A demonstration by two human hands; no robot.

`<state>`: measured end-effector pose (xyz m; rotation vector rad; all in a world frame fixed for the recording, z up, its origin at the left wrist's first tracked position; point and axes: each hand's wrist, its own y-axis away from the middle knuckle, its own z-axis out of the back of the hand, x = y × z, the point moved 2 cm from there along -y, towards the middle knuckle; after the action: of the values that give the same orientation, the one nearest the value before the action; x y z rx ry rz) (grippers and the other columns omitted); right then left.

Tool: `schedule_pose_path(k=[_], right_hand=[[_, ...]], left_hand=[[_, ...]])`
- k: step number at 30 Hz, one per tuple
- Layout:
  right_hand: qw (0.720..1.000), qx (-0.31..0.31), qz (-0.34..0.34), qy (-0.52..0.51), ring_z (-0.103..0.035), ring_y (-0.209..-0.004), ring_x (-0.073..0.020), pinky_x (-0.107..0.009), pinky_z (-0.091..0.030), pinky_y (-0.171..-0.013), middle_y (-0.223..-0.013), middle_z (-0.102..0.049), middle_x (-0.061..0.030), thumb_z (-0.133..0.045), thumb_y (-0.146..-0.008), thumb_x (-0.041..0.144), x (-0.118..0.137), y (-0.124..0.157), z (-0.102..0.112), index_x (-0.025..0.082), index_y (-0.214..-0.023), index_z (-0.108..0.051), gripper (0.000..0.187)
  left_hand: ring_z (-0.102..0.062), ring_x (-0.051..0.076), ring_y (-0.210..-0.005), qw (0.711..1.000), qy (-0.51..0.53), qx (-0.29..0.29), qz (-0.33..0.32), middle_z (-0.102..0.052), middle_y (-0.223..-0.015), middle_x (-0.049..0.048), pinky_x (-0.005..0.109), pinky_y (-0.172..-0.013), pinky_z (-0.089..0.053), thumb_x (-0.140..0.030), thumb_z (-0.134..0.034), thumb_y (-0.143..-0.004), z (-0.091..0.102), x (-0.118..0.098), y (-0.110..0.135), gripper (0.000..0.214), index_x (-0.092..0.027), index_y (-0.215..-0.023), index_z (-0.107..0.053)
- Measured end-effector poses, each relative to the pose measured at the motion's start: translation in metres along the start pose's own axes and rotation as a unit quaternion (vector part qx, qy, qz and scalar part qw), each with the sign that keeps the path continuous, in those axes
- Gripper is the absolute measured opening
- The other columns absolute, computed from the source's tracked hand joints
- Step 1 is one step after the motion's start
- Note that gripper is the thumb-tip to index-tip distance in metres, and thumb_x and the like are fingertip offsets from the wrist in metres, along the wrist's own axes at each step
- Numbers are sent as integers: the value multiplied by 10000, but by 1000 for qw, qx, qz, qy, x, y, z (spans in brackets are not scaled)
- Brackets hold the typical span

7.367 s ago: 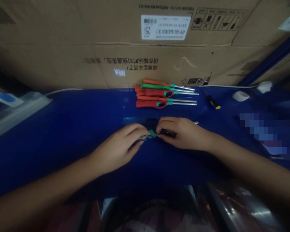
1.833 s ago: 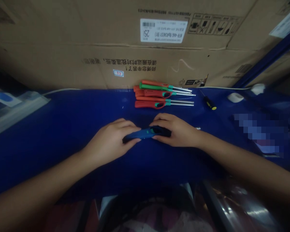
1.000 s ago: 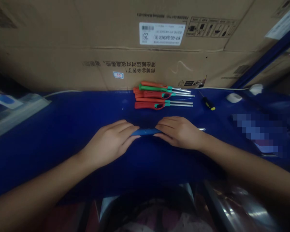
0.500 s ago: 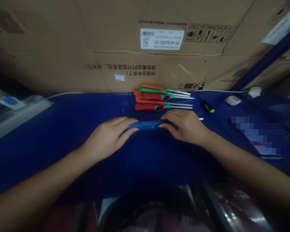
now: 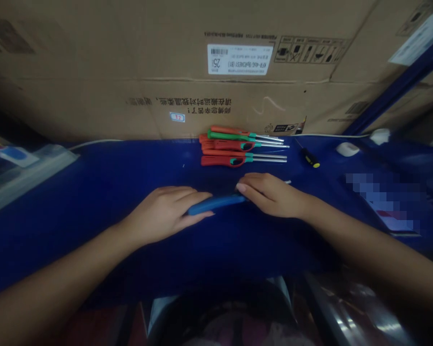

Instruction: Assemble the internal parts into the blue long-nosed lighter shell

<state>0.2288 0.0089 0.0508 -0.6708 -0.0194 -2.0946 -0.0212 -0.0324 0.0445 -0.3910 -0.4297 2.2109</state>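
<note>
A blue long-necked lighter (image 5: 218,203) is held between my two hands over the blue table (image 5: 216,259). My left hand (image 5: 173,209) pinches the end of its handle between thumb and fingers. Around its front part my right hand (image 5: 269,194) is closed, hiding the trigger area; the metal tip shows beyond the knuckles. Just behind lies a pile of several similar lighters (image 5: 223,160), red, orange and green, their metal necks pointing right.
A large cardboard box (image 5: 104,72) stands along the back. To the right are a black-and-yellow screwdriver (image 5: 310,157), a white object (image 5: 348,149) and a partly blurred flat device (image 5: 397,216). Clear plastic packaging (image 5: 39,168) lies at the left.
Both hands have come slightly nearer to me with the blue lighter. The lighter has tilted, its handle end now lower in view, and the right-hand grip has shifted.
</note>
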Motion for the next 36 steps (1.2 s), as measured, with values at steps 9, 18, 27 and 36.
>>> schedule_pose_path(k=[9,18,27,36], right_hand=[[990,-46,128,28,-672,-914,-203,-336,-549,-819,-1034,-713,-110,-481,-1029,280,13,5,-21,134,-1145,-644,248],[994,14,69,83,-668,-872,-198,-317,-503,-796,-964,-722,-86,-561,-1004,363,-4,1,-2,156,-1109,-683,262],[974,20,46,223,-532,-628,-160,-285,-333,-622,-682,-607,-38,-464,-1028,362,-4,5,-3,160,-793,-628,351],[971,35,82,221,-645,-788,-200,-313,-445,-742,-863,-713,-80,-451,-1047,406,-4,-2,-8,127,-1017,-678,361]], left_hand=[[-740,188,-815,996,76,34,10,-779,-951,39,290,-750,-561,-435,-507,-1029,-4,-9,1,326,-189,-1088,-712],[-740,201,-878,995,75,54,42,-777,-1013,38,281,-777,-553,-475,-552,-997,4,12,1,336,-220,-1143,-716],[-713,148,-773,994,94,33,53,-767,-916,25,220,-713,-536,-391,-620,-967,8,22,1,244,-187,-1019,-744],[-718,167,-713,1000,17,-7,5,-765,-859,29,251,-681,-530,-380,-622,-971,-3,12,6,228,-186,-992,-739]])
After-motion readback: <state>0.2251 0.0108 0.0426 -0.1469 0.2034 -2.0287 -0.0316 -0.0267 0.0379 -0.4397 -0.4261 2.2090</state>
